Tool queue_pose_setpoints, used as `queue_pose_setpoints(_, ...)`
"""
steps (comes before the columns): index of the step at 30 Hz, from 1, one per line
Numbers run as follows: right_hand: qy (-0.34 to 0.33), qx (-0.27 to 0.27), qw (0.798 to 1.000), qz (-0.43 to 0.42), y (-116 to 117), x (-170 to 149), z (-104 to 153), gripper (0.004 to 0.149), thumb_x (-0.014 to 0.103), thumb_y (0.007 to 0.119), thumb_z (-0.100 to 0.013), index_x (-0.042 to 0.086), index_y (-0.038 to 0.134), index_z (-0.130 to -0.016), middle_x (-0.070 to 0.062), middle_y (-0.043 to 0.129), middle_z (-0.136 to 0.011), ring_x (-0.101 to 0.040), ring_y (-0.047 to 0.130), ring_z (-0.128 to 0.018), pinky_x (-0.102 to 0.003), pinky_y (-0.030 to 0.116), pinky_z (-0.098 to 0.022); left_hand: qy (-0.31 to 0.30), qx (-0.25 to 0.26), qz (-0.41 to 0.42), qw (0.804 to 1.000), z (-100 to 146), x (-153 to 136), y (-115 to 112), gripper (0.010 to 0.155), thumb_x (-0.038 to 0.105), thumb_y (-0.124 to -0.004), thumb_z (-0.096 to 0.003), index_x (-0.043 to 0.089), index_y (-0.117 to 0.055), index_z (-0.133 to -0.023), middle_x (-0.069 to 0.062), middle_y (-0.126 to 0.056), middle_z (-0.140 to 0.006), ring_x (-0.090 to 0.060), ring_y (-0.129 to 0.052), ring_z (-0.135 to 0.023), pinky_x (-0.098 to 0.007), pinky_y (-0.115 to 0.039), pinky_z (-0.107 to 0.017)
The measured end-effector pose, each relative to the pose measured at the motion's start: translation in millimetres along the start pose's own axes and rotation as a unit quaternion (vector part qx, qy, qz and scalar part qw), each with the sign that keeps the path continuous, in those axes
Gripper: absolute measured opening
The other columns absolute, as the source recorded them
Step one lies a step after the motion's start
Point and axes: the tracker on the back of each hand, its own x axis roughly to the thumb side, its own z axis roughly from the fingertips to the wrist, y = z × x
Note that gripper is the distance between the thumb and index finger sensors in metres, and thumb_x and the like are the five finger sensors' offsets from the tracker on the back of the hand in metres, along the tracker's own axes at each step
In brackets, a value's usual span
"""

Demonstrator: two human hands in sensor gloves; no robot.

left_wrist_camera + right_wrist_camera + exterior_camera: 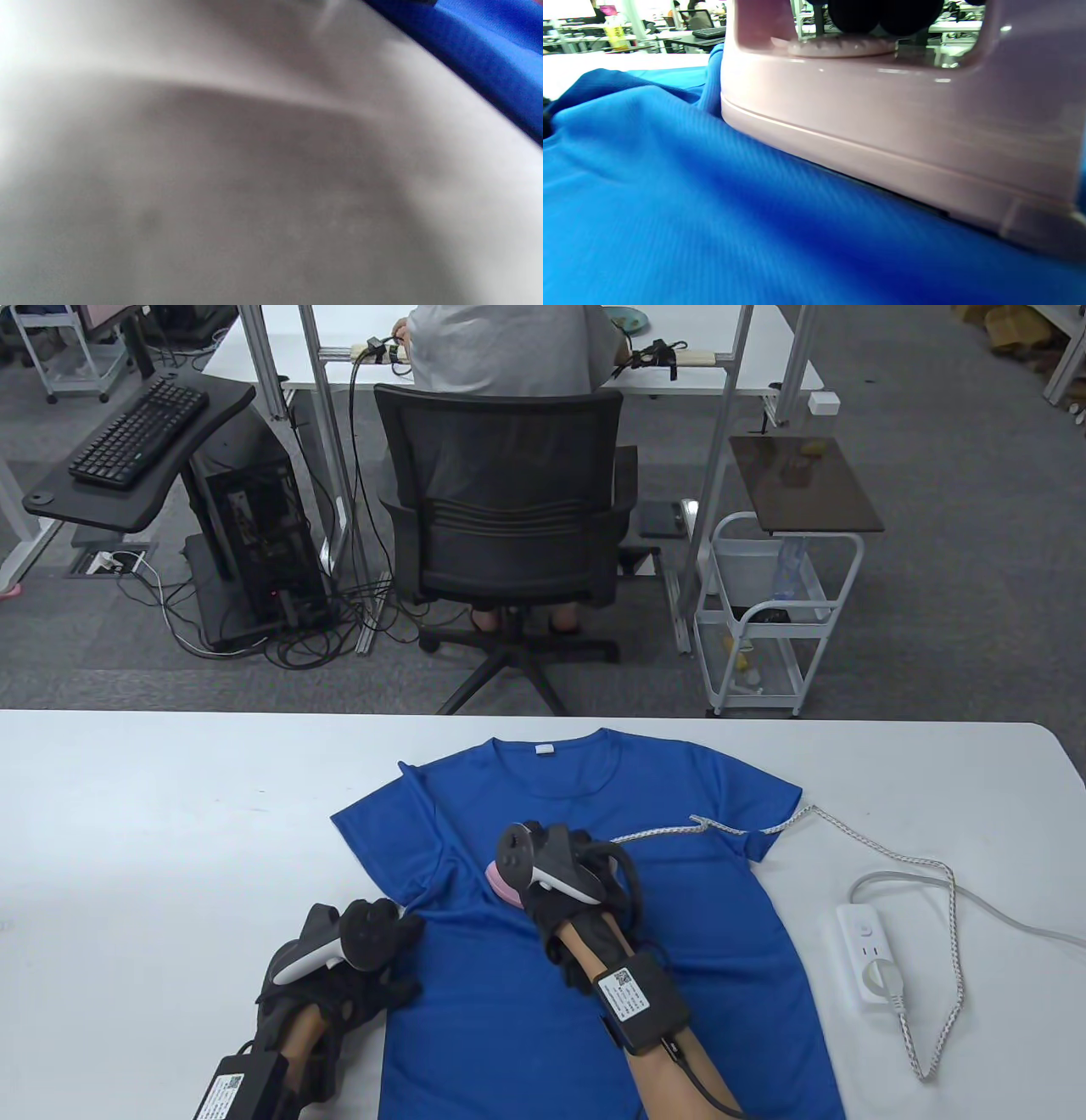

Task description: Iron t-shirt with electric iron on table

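A blue t-shirt (594, 984) lies flat on the white table (170, 831), collar toward the far edge. My right hand (564, 891) grips the handle of a pink electric iron (506, 887), whose soleplate rests on the shirt's chest near the left sleeve. In the right wrist view the iron (882, 127) sits flat on the blue fabric (670, 212), my gloved fingers (882, 12) wrapped around its handle. My left hand (356, 959) rests at the shirt's left side edge below the sleeve; its fingers are hidden. The left wrist view shows blurred table (212, 169) and a strip of shirt (500, 63).
The iron's braided cord (848, 831) runs across the shirt's right sleeve to a white power strip (870, 954) on the table's right. An office chair (509, 517) and a white cart (776, 619) stand beyond the far edge.
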Motion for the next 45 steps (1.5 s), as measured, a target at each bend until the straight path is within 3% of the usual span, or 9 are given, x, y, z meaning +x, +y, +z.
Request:
queue_pose_setpoints(9,0.073,-0.018,0.997,-0.011,-4.2,8.1,-42.5,0.067,0.042,0.051,-0.051,0.011,0.041,-0.11,-0.019,0.063,-0.097,-0.045,0.07,-0.08,-0.067,0.055,-0.066,-0.01,-0.005,0.004,1.0,0.5,-2.3,0.3,0.08,0.059,-0.063,-0.0464,0.037,-0.017,-0.108,-0.003,-0.001,-0.114,-0.036,0.001,-0.105,-0.057,-0.011,-0.071)
queue_pose_setpoints(20,0.118,-0.026,0.992,-0.026,-8.9,4.3,-60.6,0.067,0.044,0.054,-0.052,0.013,0.043,-0.11,-0.019,0.065,-0.097,-0.045,0.072,-0.08,-0.065,0.057,-0.065,-0.027,-0.006,0.017,0.999,3.1,-8.5,2.8,0.081,0.059,-0.07,-0.0453,0.037,-0.023,-0.107,-0.002,-0.004,-0.115,-0.035,-0.001,-0.106,-0.056,-0.012,-0.072)
queue_pose_setpoints(26,0.067,0.028,0.995,-0.066,-26.6,-10.2,-49.3,0.072,0.034,0.069,-0.055,0.006,0.036,-0.113,-0.027,0.056,-0.107,-0.052,0.067,-0.091,-0.067,0.056,-0.068,-0.034,-0.009,0.022,0.999,4.1,-10.8,3.2,0.079,0.06,-0.068,-0.0464,0.037,-0.022,-0.106,-0.002,-0.003,-0.116,-0.035,-0.001,-0.106,-0.055,-0.012,-0.072)
queue_pose_setpoints(28,0.057,0.045,0.997,-0.041,-28.6,-14.0,-44.4,0.069,0.028,0.072,-0.054,0.006,0.042,-0.112,-0.025,0.061,-0.106,-0.05,0.072,-0.089,-0.066,0.059,-0.068,-0.035,-0.008,0.026,0.999,4.4,-10.8,3.3,0.083,0.065,-0.059,-0.0469,0.033,-0.008,-0.104,-0.003,-0.003,-0.116,-0.036,-0.001,-0.106,-0.055,-0.012,-0.072)
queue_pose_setpoints(30,0.039,0.04,0.998,-0.009,-28.2,-13.6,-42.0,0.07,0.025,0.074,-0.053,0.007,0.042,-0.112,-0.024,0.064,-0.104,-0.047,0.076,-0.087,-0.064,0.063,-0.067,-0.025,-0.003,0.018,1.0,3.7,-9.6,2.5,0.086,0.064,-0.057,-0.0478,0.039,0.006,-0.101,-0.002,-0.003,-0.116,-0.036,-0.001,-0.106,-0.055,-0.012,-0.072)
queue_pose_setpoints(33,0.01,0.016,1.0,0.009,-28.6,-12.1,-39.4,0.07,0.025,0.076,-0.049,0.006,0.048,-0.11,-0.021,0.072,-0.098,-0.043,0.083,-0.08,-0.061,0.069,-0.064,-0.006,-0.008,-0.012,1.0,1.7,-6.9,-0.1,0.079,0.06,-0.058,-0.048,0.038,-0.012,-0.108,0.0,0.0,-0.114,-0.034,0.001,-0.105,-0.055,-0.012,-0.072)
queue_pose_setpoints(39,-0.082,0.005,0.995,-0.058,-36.3,-1.3,-25.1,0.069,0.026,0.079,-0.046,0.007,0.054,-0.108,-0.021,0.076,-0.095,-0.042,0.087,-0.076,-0.06,0.072,-0.061,-0.01,-0.01,-0.007,1.0,1.7,-6.5,-0.7,0.079,0.06,-0.058,-0.0482,0.038,-0.012,-0.108,0.0,0.001,-0.114,-0.034,0.002,-0.105,-0.055,-0.011,-0.071)
queue_pose_setpoints(43,-0.146,0.031,0.987,-0.053,-28.2,21.7,-18.6,0.069,0.026,0.078,-0.045,0.01,0.055,-0.108,-0.02,0.077,-0.096,-0.041,0.088,-0.076,-0.059,0.073,-0.061,-0.012,-0.007,-0.004,1.0,1.6,-6.7,-0.2,0.08,0.06,-0.06,-0.0479,0.037,-0.014,-0.108,0.0,-0.001,-0.114,-0.034,0.0,-0.105,-0.055,-0.012,-0.071)
queue_pose_setpoints(45,-0.146,0.009,0.988,-0.041,-27.6,27.5,-18.0,0.069,0.026,0.078,-0.044,0.011,0.055,-0.108,-0.02,0.077,-0.096,-0.041,0.088,-0.076,-0.059,0.074,-0.061,-0.016,-0.003,0.002,1.0,1.8,-7.5,0.8,0.08,0.06,-0.063,-0.0476,0.036,-0.016,-0.108,-0.001,-0.002,-0.115,-0.034,-0.001,-0.105,-0.055,-0.013,-0.072)
